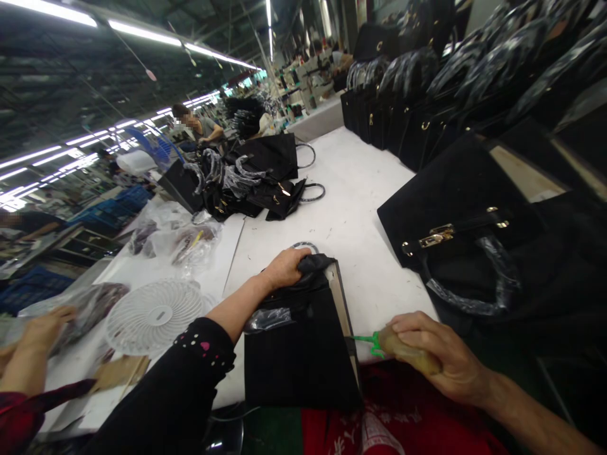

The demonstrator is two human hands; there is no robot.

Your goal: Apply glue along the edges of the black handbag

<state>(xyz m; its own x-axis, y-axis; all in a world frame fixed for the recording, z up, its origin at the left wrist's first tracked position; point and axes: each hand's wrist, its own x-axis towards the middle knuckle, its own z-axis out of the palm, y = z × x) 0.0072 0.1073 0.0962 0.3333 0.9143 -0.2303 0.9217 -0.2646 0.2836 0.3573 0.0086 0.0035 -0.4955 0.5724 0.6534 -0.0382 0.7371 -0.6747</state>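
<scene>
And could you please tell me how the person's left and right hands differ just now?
The left hand grips the far end of the black bag; the right hand holds a yellowish bottle, its green nozzle aimed at the bag's edge. The left arm wears a black sleeve, while the right arm's visible forearm is bare. Neither hand is gloved.

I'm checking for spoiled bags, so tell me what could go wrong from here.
The green nozzle of the bottle in the right hand points at the pale edge of the black bag; too hard a squeeze might stain the bag. The bag lies at the front edge of the table and could slip if the left hand loosens.
</scene>
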